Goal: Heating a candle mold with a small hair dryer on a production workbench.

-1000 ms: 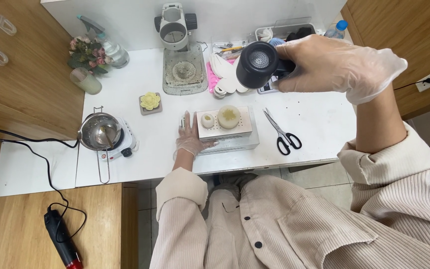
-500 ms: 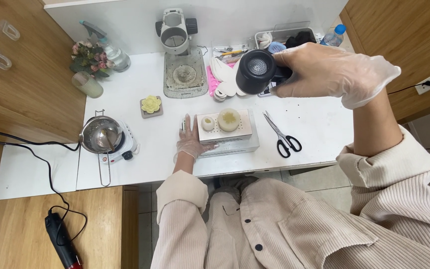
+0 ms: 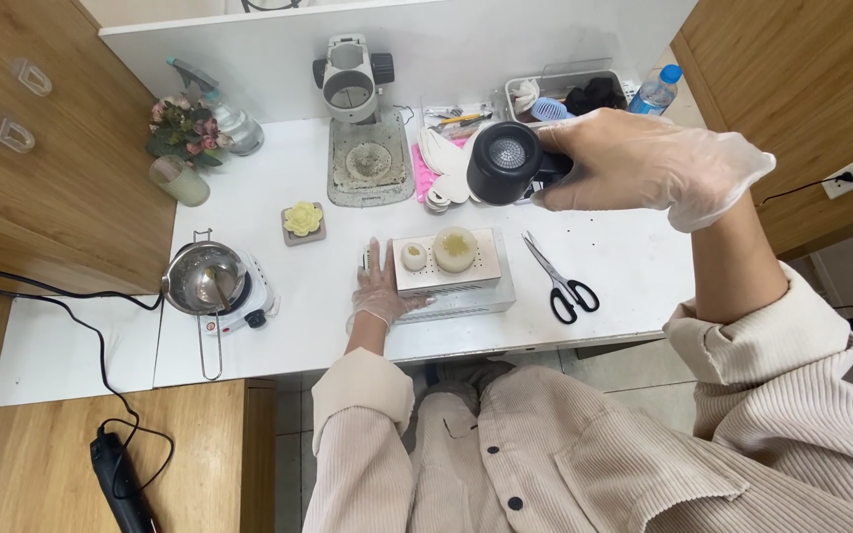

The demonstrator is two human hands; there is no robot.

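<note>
Right hand [image 3: 659, 168] lowered with black heat gun [image 3: 505, 163], left hand [image 3: 379, 286] steadying block [image 3: 451, 268]

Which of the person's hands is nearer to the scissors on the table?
Right. The right hand is raised above and just behind the scissors, holding a black heat tool. The left hand rests farther away, past the tray.

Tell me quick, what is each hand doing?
Left hand: open, flat against the side of the clear box.
Right hand: closed, holding the black heat gun.
</note>
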